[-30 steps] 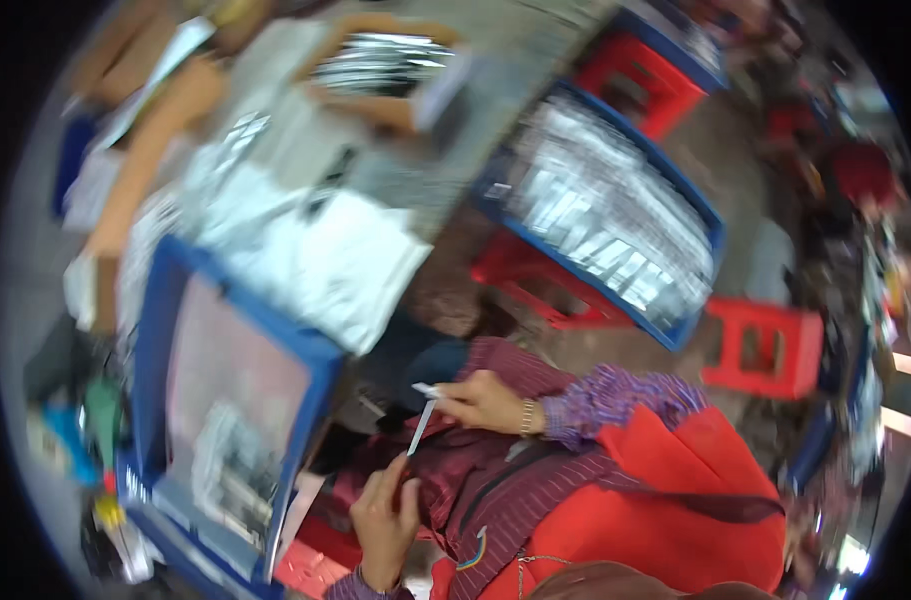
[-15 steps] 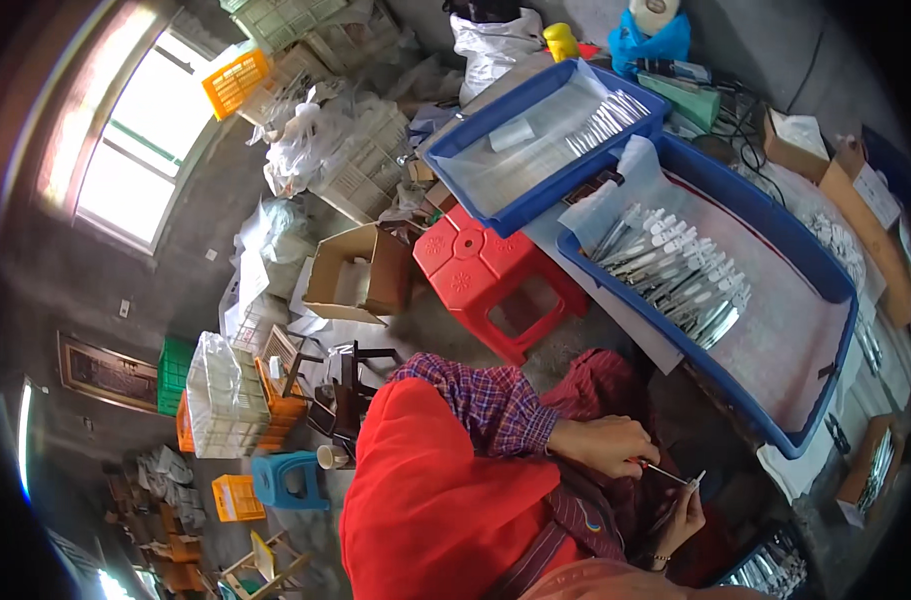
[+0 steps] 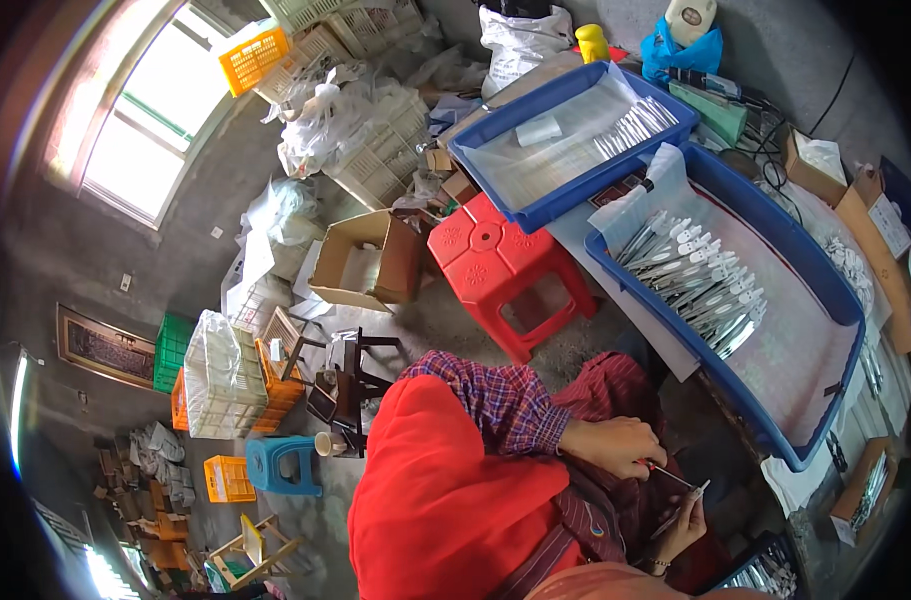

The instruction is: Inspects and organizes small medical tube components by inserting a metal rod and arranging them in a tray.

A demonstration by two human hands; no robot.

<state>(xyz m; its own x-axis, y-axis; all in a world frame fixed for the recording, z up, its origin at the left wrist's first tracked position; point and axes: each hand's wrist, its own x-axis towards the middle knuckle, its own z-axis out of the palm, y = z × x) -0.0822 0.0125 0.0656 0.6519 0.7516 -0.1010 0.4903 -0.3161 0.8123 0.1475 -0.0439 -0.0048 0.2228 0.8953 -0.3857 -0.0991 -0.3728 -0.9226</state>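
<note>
Both hands (image 3: 625, 445) closed, close together

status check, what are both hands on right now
Left hand grips a red-handled tool. Right hand holds a thin silvery piece. Tool tip meets it, nothing between.

Hands (image 3: 623, 446) – thin tool (image 3: 667, 474) – blue tray (image 3: 823, 290).

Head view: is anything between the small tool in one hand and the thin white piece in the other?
Nothing visible. The left hand holds the red-handled tool, whose tip reaches right up to the thin white piece in the right hand.
</note>
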